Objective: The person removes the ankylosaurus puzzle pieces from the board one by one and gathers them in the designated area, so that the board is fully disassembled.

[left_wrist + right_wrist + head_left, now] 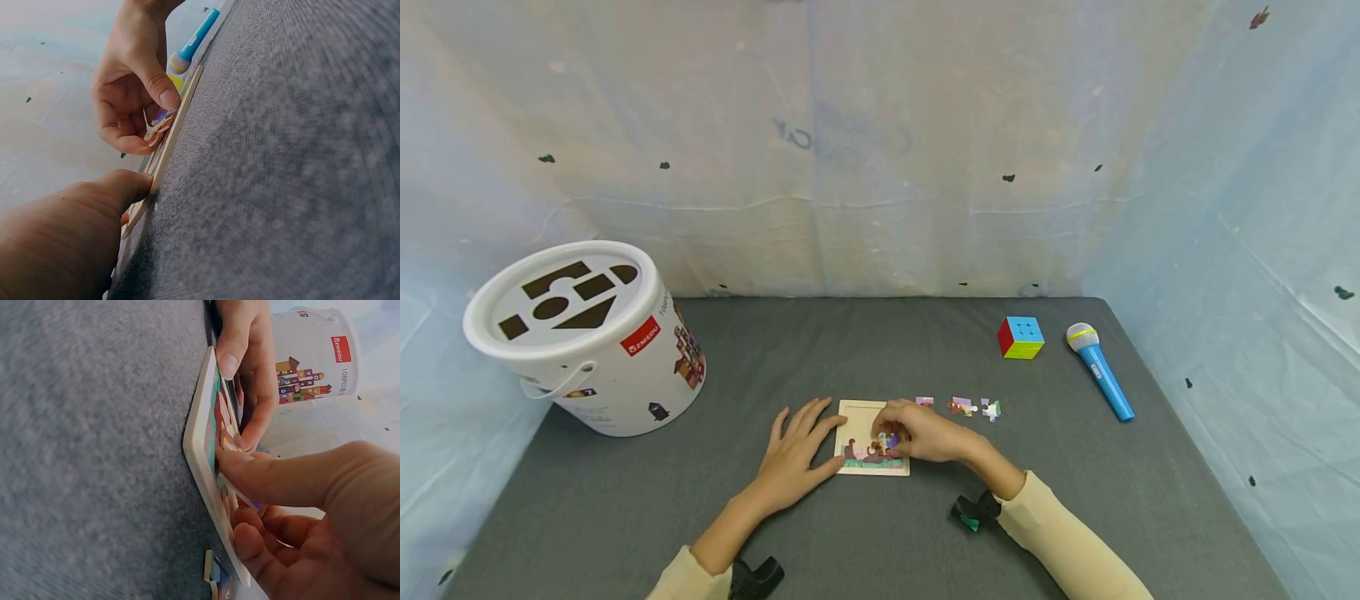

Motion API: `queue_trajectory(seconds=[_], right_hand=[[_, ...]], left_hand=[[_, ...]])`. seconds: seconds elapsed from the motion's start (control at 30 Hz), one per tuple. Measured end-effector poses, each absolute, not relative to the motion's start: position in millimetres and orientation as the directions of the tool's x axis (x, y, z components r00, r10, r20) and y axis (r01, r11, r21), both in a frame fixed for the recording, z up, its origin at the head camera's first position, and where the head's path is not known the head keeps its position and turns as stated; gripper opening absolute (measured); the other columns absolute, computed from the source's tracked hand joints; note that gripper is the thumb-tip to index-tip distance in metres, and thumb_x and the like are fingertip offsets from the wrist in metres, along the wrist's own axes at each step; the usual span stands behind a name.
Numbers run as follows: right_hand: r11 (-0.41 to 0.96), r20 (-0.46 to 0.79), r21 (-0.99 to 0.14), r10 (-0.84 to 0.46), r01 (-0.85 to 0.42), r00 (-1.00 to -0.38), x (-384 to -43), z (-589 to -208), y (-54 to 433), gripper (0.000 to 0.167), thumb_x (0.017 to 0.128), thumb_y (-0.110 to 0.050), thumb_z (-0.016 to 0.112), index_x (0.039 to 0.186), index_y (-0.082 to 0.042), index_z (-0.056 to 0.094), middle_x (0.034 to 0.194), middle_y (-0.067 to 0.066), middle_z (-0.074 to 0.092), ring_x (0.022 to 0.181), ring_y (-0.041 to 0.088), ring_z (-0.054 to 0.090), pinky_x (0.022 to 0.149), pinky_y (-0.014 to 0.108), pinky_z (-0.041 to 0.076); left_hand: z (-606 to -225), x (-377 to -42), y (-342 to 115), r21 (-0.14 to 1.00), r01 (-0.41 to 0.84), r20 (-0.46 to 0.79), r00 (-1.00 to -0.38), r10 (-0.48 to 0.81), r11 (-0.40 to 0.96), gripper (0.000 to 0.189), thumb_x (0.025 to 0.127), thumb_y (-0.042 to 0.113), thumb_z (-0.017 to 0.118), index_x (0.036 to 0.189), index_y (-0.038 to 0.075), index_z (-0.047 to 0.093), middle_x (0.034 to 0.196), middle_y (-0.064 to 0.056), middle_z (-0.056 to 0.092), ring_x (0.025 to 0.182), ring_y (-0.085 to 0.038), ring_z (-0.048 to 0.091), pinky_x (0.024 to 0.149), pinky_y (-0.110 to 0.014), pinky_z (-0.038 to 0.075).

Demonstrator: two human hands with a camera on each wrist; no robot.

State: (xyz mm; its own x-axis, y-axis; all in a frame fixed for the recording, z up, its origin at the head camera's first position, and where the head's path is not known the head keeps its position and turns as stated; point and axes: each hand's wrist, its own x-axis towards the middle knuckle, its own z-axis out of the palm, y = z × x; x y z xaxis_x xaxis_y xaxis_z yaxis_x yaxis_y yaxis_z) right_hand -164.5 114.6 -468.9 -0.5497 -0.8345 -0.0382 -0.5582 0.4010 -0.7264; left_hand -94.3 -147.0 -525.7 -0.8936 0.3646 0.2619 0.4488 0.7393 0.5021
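Wooden jigsaw tray (859, 410) looks part-filled towards six o'clock; right grip (919, 430) pinches one piece (160, 130), left grip (793, 463) lies finger-spread; three loose pieces (961, 406) remain towards two o'clock.

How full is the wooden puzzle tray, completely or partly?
Partly full: the wooden puzzle tray shows bare wood toward its far edge, and loose jigsaw pieces lie outside it.

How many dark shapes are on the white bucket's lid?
6 in the head view: notched block at top, half-round at top right, rectangle between them, slightly lower, circle near the middle, triangle at bottom right, square at bottom left. None looks hidden.
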Motion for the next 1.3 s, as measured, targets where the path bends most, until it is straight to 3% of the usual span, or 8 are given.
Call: queue_trajectory(seconds=[0.2, 0.4, 0.63, 1.0, 1.3], right_hand=[[0.364, -0.019, -0.770, -0.835, -0.525, -0.550, -165.4, -471.7, 115.7, 0.024, 0.088, 0.003, 0.073, 0.110, -0.006, 0.067, 0.102, 0.003, 0.061, 0.080, 0.015, 0.055, 0.070, 0.024, 0.049], [0.324, 0.000, -0.839, -0.804, -0.438, -0.594, -168.0, -473.2, 123.0, 0.019, 0.093, 0.002, 0.066, 0.111, -0.005, 0.070, 0.104, 0.005, 0.069, 0.078, 0.009, 0.056, 0.069, 0.024, 0.049], [0.250, 0.096, -0.872, -0.755, -0.420, -0.649, -171.1, -472.5, 147.8, 0.015, 0.097, -0.002, 0.062, 0.109, -0.001, 0.071, 0.096, 0.010, 0.070, 0.072, 0.018, 0.057, 0.064, 0.026, 0.051], [0.338, 0.087, -0.849, -0.668, -0.405, -0.739, -164.3, -473.9, 211.8, 0.011, 0.095, -0.004, 0.066, 0.103, 0.001, 0.072, 0.090, 0.008, 0.069, 0.075, 0.013, 0.058, 0.066, 0.024, 0.051], [0.374, 0.092, -0.824, -0.653, -0.425, -0.752, -157.1, -476.7, 254.1, 0.011, 0.096, 0.001, 0.062, 0.103, 0.002, 0.071, 0.091, 0.013, 0.069, 0.072, 0.012, 0.058, 0.063, 0.024, 0.050]], left_hand=[[-525.6, -94.1, -147.2, 0.501, 0.450, 0.263, -0.893, 0.365, 0.740, 0.054, 0.094, 0.044, 0.066, 0.141, 0.021, 0.056, 0.158, -0.013, 0.034, 0.147, -0.033, 0.025, 0.114, -0.064, 0.004], [-525.8, -94.1, -146.7, 0.500, 0.448, 0.265, -0.894, 0.362, 0.741, 0.053, 0.093, 0.044, 0.067, 0.141, 0.022, 0.056, 0.158, -0.012, 0.034, 0.147, -0.032, 0.025, 0.114, -0.064, 0.005], [-526.2, -93.4, -146.8, 0.503, 0.454, 0.272, -0.891, 0.364, 0.736, 0.053, 0.093, 0.043, 0.067, 0.141, 0.021, 0.056, 0.158, -0.013, 0.034, 0.147, -0.032, 0.024, 0.114, -0.064, 0.004], [-527.1, -95.0, -148.1, 0.492, 0.464, 0.285, -0.885, 0.368, 0.736, 0.054, 0.094, 0.046, 0.066, 0.140, 0.021, 0.056, 0.158, -0.013, 0.035, 0.147, -0.034, 0.026, 0.113, -0.064, 0.005], [-526.6, -94.7, -147.5, 0.507, 0.458, 0.274, -0.889, 0.367, 0.730, 0.054, 0.093, 0.045, 0.067, 0.140, 0.021, 0.057, 0.158, -0.014, 0.035, 0.147, -0.035, 0.026, 0.113, -0.065, 0.004]])
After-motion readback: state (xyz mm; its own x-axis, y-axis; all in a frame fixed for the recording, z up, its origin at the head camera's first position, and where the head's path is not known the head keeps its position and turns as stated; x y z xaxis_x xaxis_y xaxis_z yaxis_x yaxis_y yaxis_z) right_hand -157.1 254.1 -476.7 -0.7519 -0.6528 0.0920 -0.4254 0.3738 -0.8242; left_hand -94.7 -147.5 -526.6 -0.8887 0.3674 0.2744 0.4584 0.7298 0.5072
